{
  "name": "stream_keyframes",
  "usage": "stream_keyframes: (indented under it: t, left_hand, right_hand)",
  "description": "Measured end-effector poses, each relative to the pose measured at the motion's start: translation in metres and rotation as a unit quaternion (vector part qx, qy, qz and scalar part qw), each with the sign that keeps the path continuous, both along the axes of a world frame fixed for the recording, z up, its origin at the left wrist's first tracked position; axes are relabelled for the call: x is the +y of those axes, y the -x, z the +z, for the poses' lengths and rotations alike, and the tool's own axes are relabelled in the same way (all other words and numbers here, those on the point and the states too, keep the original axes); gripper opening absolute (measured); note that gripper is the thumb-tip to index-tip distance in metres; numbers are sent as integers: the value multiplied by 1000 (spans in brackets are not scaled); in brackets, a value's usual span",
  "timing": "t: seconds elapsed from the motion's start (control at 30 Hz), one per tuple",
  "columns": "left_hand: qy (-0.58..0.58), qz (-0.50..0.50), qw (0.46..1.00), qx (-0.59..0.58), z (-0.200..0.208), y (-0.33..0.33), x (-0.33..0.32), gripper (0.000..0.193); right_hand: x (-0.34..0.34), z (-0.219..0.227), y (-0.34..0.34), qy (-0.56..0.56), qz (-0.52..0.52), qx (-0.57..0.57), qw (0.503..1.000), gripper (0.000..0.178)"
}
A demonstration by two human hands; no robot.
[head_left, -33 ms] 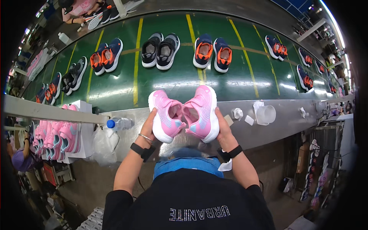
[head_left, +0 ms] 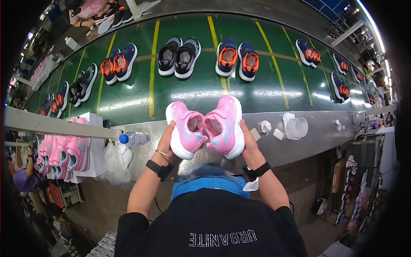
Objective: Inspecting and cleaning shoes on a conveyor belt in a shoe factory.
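My left hand (head_left: 166, 140) is closed on the outer side of a pink sneaker (head_left: 183, 124) with a white sole and pale blue heel patch. Its match, another pink sneaker (head_left: 226, 118), is gripped along the sole by my right hand (head_left: 250, 142). The pair is held in front of me, over the metal ledge and the near edge of the green belt. Both openings face each other, and the heels nearly touch at the middle. My thumbs lie along the white soles; most of the other fingers are hidden beneath the shoes.
Along the green belt (head_left: 274, 92) lie pairs of navy-orange sneakers (head_left: 227, 58) and black sneakers (head_left: 184, 58). A water bottle (head_left: 133, 138) and plastic bag (head_left: 118, 160) lie left; a clear cup (head_left: 296, 128) stands right. A white rail (head_left: 60, 124) crosses near pink shoes (head_left: 64, 152). Co-workers are nearby.
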State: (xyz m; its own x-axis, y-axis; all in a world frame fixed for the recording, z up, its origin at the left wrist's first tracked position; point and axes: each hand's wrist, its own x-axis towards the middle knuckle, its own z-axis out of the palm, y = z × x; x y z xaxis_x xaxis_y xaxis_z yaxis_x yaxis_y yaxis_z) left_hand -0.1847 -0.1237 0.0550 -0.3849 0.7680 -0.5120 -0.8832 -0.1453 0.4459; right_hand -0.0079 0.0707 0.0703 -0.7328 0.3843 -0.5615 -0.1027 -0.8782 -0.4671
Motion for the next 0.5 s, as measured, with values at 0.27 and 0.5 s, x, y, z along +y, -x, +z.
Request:
stream_keyframes:
  t: [0.27,0.5]
  left_hand:
    - [-24,6,998,-50,-11,2,-2,47]
    - [-18,30,998,-54,-12,-10,-7,43]
  right_hand:
    - [-9,-2,7,-5,-23,15,1000,47]
    - [-12,1,0,53,-35,70,995,45]
